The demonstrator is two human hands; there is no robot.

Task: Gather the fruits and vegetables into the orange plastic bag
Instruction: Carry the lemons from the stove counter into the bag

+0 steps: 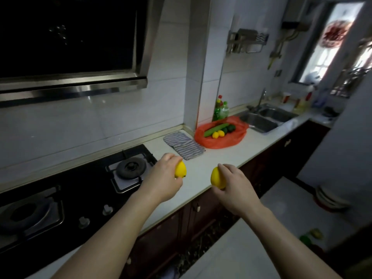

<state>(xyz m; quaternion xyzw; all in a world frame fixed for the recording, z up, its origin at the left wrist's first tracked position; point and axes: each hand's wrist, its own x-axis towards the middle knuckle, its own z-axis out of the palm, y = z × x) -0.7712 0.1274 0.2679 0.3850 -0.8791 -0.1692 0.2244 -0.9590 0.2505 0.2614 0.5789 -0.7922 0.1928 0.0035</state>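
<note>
My left hand (pixel 164 178) grips a yellow lemon (pixel 180 169) above the white counter, just right of the stove. A second yellow lemon (pixel 217 178) is held by my right hand (pixel 235 187) over the counter's front edge. Farther back on the counter lies the orange plastic bag (pixel 231 140), spread open. Inside it rest a long cucumber (pixel 215 129), two small lemons (pixel 218 134) and dark green vegetables (pixel 229 128). Both hands are well short of the bag.
A striped cloth (pixel 184 147) lies between my hands and the bag. The gas stove (pixel 128 168) is on the left, green bottles (pixel 221 109) stand behind the bag, and a steel sink (pixel 265 117) lies beyond. Plates (pixel 330 198) sit on a surface at right.
</note>
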